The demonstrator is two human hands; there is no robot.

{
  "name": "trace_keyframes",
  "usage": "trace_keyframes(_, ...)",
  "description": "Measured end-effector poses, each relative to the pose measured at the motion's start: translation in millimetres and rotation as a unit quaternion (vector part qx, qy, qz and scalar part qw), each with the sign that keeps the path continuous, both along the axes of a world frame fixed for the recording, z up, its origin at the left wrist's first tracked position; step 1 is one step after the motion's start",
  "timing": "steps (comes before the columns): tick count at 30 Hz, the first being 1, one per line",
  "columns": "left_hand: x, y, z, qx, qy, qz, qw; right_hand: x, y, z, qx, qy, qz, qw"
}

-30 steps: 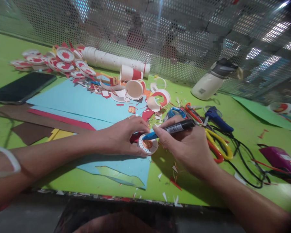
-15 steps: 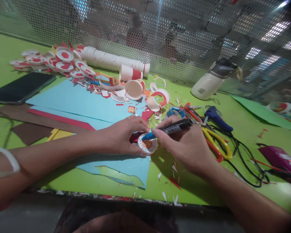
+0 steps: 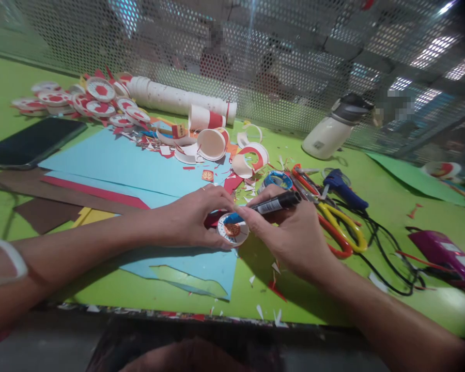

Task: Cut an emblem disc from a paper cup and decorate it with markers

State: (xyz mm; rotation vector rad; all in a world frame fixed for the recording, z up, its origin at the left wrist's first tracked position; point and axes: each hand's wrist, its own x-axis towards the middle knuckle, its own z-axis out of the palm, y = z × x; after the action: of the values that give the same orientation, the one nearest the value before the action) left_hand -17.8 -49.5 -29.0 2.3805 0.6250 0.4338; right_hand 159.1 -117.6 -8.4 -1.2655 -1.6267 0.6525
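Now, step in hand: marking the face of a small paper disc (image 3: 233, 232) with a marker (image 3: 269, 206), judged from the tip resting on it
Disc place: on blue paper (image 3: 139, 165) near the table's front edge, between both hands
Left hand (image 3: 191, 219): fingers curled narrow, pinching the disc's rim from 9 o'clock, pressing it flat
Right hand (image 3: 294, 237): fingers closed round the marker in a writing grip, barrel pointing toward 2 o'clock, blue tip down on the disc
Next move calls for: probably a steady disc and short, light strokes inside the rim
Writing: white label on the marker barrel, print too small to read; orange centre mark on the disc, unreadable
At 2 o'clock of the hands: scissors (image 3: 343, 227) with yellow and red handles
At 11 o'clock: finished discs (image 3: 93, 95) piled, stacked paper cups (image 3: 178, 98) lying beside them
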Motion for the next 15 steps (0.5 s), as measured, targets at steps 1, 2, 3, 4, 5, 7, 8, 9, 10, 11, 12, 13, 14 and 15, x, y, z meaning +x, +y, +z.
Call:
trace_keyframes(1,0.1,-0.3,0.4,-0.001,-0.001,0.001,1.0,0.2,0.2,0.4,0.007,-0.006,-0.002,1.0)
trace_keyframes(2,0.2,-0.6,0.7,0.0,0.0,0.001,1.0,0.6,0.4,1.2,0.013,-0.007,-0.005,1.0)
trace_keyframes(3,0.3,-0.8,0.9,0.002,0.001,0.0,1.0,1.2,0.4,2.6,0.018,-0.002,-0.009,1.0)
trace_keyframes(4,0.4,-0.7,0.9,0.006,0.001,-0.003,1.0,2.0,0.3,4.4,0.024,0.008,-0.018,1.0)
trace_keyframes(5,0.3,-0.5,0.7,0.009,0.001,-0.006,1.0,3.0,0.1,6.6,0.03,0.021,-0.03,0.999)
trace_keyframes(7,0.1,0.4,-0.5,0.015,0.001,-0.009,1.0,5.5,0.0,11.0,0.046,0.044,-0.059,0.996)
trace_keyframes(8,-0.1,1.0,-1.3,0.018,-0.001,-0.01,1.0,7.0,0.3,12.8,0.054,0.052,-0.073,0.994)
trace_keyframes(9,-0.2,1.7,-2.2,0.021,-0.004,-0.01,1.0,8.5,0.8,13.8,0.06,0.056,-0.081,0.993)
trace_keyframes(10,-0.3,2.3,-3.0,0.024,-0.006,-0.009,1.0,10.0,1.6,14.1,0.058,0.058,-0.083,0.993)
trace_keyframes(11,-0.4,2.7,-3.8,0.027,-0.009,-0.008,1.0,11.3,2.6,13.6,0.051,0.059,-0.077,0.994)
trace_keyframes(12,-0.5,3.0,-4.3,0.028,-0.01,-0.007,1.0,12.5,3.6,12.6,0.042,0.06,-0.07,0.995)
trace_keyframes(13,-0.5,3.0,-4.7,0.028,-0.01,-0.007,1.0,13.3,4.7,11.4,0.033,0.062,-0.063,0.996)
trace_keyframes(14,-0.5,2.7,-5.0,0.025,-0.009,-0.006,1.0,14.0,5.6,10.2,0.028,0.065,-0.058,0.996)
trace_keyframes(15,-0.5,2.2,-5.1,0.024,-0.009,-0.004,1.0,14.3,6.3,9.3,0.027,0.07,-0.056,0.996)
